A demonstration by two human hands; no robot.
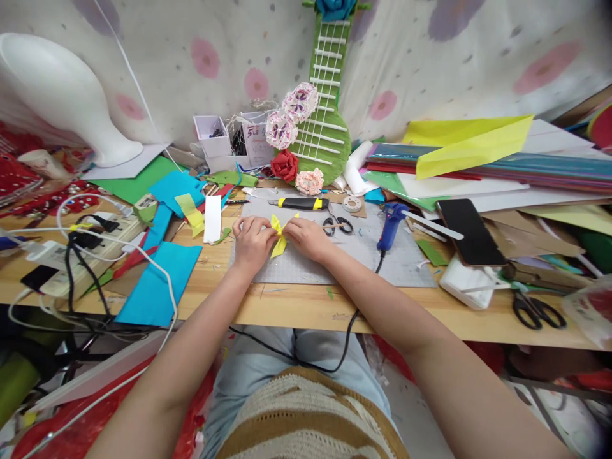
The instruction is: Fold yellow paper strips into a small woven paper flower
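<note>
My left hand and my right hand meet over a grey cutting mat on the wooden table. Both pinch a small yellow folded paper piece between their fingertips, the left from its left side, the right from its right. The paper's points stick up and down between the hands. A yellow-and-black utility knife lies just beyond the hands, with small black scissors to its right.
A blue glue gun and a black phone lie right of the mat. Blue paper sheets, a power strip with cables sit left. Paper flowers and a green paper guitar stand behind. Large scissors lie far right.
</note>
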